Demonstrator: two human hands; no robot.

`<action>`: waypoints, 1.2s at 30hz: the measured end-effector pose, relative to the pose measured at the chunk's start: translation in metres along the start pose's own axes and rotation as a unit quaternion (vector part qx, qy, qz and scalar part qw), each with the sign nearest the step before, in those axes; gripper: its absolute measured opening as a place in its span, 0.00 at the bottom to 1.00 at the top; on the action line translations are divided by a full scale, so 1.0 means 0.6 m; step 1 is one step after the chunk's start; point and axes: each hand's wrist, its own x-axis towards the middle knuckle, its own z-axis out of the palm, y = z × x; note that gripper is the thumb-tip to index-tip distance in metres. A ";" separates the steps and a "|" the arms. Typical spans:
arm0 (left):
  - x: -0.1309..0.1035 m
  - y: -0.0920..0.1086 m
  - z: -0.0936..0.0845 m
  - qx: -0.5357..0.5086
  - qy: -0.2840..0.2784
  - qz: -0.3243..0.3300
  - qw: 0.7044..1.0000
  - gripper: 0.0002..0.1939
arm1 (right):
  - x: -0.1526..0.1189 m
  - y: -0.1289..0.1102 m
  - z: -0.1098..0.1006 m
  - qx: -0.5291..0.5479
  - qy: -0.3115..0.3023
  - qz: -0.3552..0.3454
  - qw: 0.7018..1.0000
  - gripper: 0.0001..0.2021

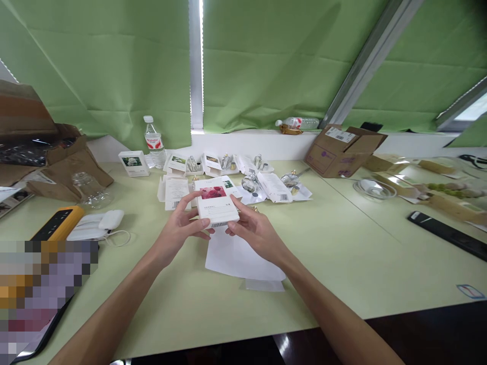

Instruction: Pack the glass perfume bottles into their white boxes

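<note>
Between my two hands is a small white box point(217, 208) with a red flower picture and a barcode on its near edge. My left hand point(184, 220) grips its left side, thumb at the front corner. On the opposite side, the fingers and thumb of my right hand point(251, 223) are closed round the edge. Under the hands lies a white sheet of paper point(239, 256). Just beyond, opened white boxes point(276, 186) lie beside small glass bottles point(250, 183) with gold-coloured tops. Part of another flower-printed box shows behind the held one.
A closed white box point(134, 163) stands at the back left near a water bottle point(154, 144). A cardboard box point(338, 152) sits at the back right. Left are a clear jar point(89, 190), a yellow-black device point(57, 223) and a white charger case point(111, 220).
</note>
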 end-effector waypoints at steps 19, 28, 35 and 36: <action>-0.001 0.001 0.000 -0.009 0.004 0.000 1.000 0.33 | -0.002 -0.013 0.000 0.014 0.008 0.030 0.999 0.34; -0.001 0.001 0.000 -0.015 -0.011 -0.001 1.000 0.32 | -0.001 -0.006 -0.002 0.003 0.014 0.033 0.999 0.34; -0.001 0.001 0.000 -0.017 -0.015 0.001 1.000 0.31 | 0.000 -0.002 -0.003 0.005 0.022 0.038 0.999 0.33; -0.001 0.001 0.000 -0.016 -0.014 0.001 1.000 0.31 | -0.001 -0.003 -0.004 0.003 0.023 0.040 0.999 0.33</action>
